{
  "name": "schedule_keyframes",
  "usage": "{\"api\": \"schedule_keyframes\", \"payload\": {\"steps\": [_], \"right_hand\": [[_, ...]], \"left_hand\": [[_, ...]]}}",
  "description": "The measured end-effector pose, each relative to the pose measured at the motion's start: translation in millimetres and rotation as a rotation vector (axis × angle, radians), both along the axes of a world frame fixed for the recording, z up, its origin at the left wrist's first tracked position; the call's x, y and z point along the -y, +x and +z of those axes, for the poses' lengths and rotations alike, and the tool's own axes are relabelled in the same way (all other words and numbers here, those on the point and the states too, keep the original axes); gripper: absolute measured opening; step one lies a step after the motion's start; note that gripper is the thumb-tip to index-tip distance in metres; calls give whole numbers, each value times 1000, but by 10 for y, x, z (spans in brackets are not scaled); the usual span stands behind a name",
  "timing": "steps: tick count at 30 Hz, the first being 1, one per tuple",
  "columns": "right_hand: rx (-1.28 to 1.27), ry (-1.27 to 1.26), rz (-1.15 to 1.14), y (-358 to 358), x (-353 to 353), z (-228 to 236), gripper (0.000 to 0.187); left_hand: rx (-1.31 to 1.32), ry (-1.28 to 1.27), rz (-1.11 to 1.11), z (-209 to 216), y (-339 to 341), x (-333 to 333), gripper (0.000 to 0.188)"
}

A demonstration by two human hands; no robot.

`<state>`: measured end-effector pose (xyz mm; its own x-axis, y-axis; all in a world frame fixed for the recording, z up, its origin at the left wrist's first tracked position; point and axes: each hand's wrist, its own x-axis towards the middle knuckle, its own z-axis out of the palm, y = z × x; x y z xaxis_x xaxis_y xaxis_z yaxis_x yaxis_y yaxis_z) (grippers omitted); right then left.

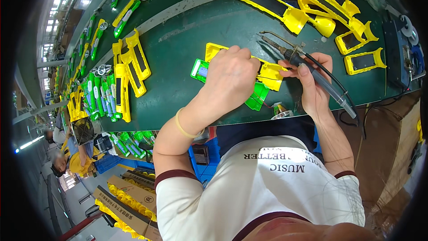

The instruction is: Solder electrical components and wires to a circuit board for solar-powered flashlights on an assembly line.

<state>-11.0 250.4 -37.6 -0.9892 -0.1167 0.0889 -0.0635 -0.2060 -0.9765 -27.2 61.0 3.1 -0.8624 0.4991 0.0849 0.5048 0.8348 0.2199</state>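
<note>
We have our left hand (234,73) closed down over a yellow housing (267,73) lying on the green tabletop (178,49), fingers curled over its top edge and pinning it flat; a green circuit part (200,69) pokes out to the left of the hand and a green plastic piece (257,97) lies just below it, with a thin red wire trailing off that piece. Our right hand (312,82) is wrapped pen-fashion around a soldering iron (290,53), thumb on top, its metal tip slanting up and left, just above the housing

To do this well, we judge that the left hand should keep the housing pressed still, fingers well clear of the hot tip, while the right hand rests its heel on the tabletop for a steady touch. The iron's cord (339,93) runs back over the near edge, so we should watch that it does not tug the wrist

For room: the near edge lies right under our wrists, and a small reel (281,111) sits at that edge. A heap of yellow housings (307,0) crowds the far right, two more (363,49) lie to the right, and a stack of yellow and green parts (120,80) stands to the left. The open tabletop between the stack and our left hand gives the best space
</note>
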Motion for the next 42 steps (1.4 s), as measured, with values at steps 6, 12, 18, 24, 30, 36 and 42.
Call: {"api": "schedule_keyframes", "payload": {"steps": [6,12,18,24,30,36,42], "right_hand": [[7,-34,-12,-19,-20,-30,33],[-100,54,-162,-10,-37,-81,29],[-26,-57,-116,112,61,108,28],[109,118,-16,48,384,30,27],[113,128,11,36,461,2,27],[63,228,48,22,450,-31,27],[136,264,43,15,509,20,27]], "left_hand": [[572,722,396,287,16,383,10],[755,1701,510,110,264,418,17],[17,640,228,22,244,595,7],[-125,273,-4,-43,-161,828,8],[150,255,-39,-46,-277,882,8],[177,212,-78,-25,-317,869,7],[191,153,-79,-10,-326,856,7]]}}
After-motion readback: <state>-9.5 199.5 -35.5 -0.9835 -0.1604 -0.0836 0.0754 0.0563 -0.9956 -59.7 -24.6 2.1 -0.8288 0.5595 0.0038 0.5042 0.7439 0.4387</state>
